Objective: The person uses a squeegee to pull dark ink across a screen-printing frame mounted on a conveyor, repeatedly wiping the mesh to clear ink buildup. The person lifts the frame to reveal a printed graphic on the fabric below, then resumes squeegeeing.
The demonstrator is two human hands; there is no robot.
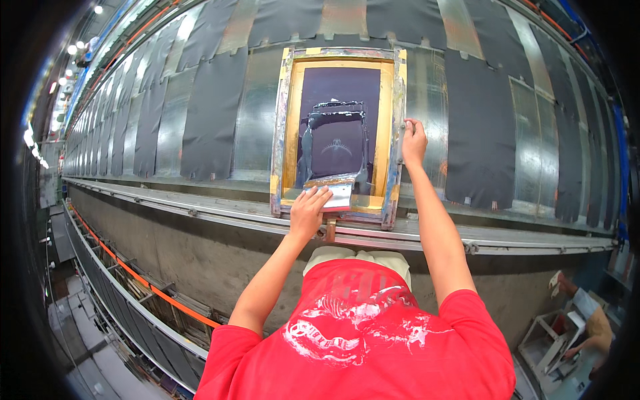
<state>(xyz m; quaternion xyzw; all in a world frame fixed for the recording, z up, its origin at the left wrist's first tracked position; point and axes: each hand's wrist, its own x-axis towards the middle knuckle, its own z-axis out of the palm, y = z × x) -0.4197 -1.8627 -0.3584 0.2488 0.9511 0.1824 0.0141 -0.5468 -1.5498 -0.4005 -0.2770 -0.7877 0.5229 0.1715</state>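
A screen printing frame lies on the long table, its worn border patched with yellow tape. Inside it, the dark purple mesh carries smears of dark ink and a small pale arc-shaped design. My left hand is closed on a metal squeegee, which rests at the near end of the mesh with ink along its edge. At the frame's right side, my right hand grips the rim with bent fingers.
Dark fabric pieces lie in rows along the table on both sides. A metal rail runs along its near edge. Behind me on the left stands another long table with an orange strip. A person is at the lower right.
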